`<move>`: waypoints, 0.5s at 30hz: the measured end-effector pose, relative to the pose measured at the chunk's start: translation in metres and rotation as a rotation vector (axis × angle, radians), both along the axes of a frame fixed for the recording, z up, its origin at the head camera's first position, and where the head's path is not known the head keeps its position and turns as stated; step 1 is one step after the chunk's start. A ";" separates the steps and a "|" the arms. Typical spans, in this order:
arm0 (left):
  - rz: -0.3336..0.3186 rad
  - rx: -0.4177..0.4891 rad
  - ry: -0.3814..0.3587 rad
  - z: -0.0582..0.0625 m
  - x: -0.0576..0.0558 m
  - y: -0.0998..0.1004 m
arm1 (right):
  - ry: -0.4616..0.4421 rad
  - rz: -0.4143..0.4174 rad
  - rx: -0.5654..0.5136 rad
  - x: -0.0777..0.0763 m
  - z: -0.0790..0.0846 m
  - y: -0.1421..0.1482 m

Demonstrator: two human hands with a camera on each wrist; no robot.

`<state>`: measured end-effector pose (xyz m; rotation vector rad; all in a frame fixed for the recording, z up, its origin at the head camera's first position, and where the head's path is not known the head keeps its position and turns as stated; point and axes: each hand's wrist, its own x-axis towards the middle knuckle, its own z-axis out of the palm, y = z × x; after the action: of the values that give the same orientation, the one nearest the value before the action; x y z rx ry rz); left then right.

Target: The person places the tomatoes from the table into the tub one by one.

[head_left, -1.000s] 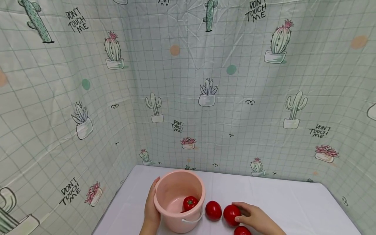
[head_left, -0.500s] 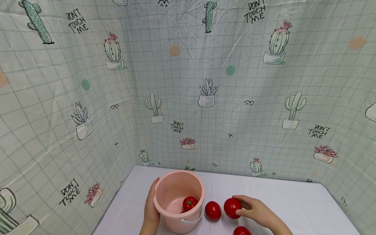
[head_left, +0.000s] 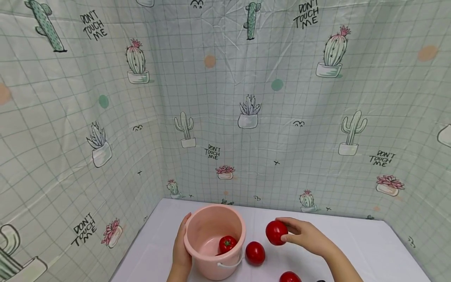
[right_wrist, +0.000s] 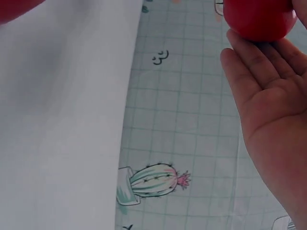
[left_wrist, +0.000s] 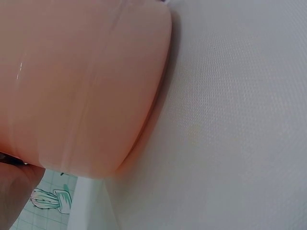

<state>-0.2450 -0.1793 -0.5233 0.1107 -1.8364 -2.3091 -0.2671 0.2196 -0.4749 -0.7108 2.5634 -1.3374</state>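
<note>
A pink bucket (head_left: 215,235) with a white handle stands upright on the white table. My left hand (head_left: 181,248) holds its left side, fingertips near the rim. In the left wrist view the bucket wall (left_wrist: 86,81) fills the upper left, with part of the hand (left_wrist: 17,194) below it. Inside the bucket lies a tomato (head_left: 227,244) with a green calyx. My right hand (head_left: 303,237) pinches another red tomato (head_left: 276,232) between thumb and fingers, raised over the table. The right wrist view shows this tomato (right_wrist: 259,17) at the fingertips.
A red tomato (head_left: 255,253) rests on the table just right of the bucket. Another tomato (head_left: 290,277) is cut off by the bottom edge of the head view. Behind the table (head_left: 352,250) hangs a curtain (head_left: 275,141) with cactus prints.
My right hand has lifted the tomato off the table and moved it up and away from me. The left hand and the bucket have stayed put.
</note>
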 end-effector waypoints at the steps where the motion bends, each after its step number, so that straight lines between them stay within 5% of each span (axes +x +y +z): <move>1: 0.001 0.000 -0.001 0.000 0.000 0.000 | 0.003 0.005 -0.004 -0.001 0.003 -0.001; 15: 0.001 0.010 -0.005 -0.003 -0.002 0.000 | 0.011 0.031 -0.022 -0.020 0.033 -0.012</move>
<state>-0.2468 -0.1795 -0.5266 0.1186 -1.8266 -2.3192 -0.2871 0.2078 -0.4419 -0.7612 2.5392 -1.3586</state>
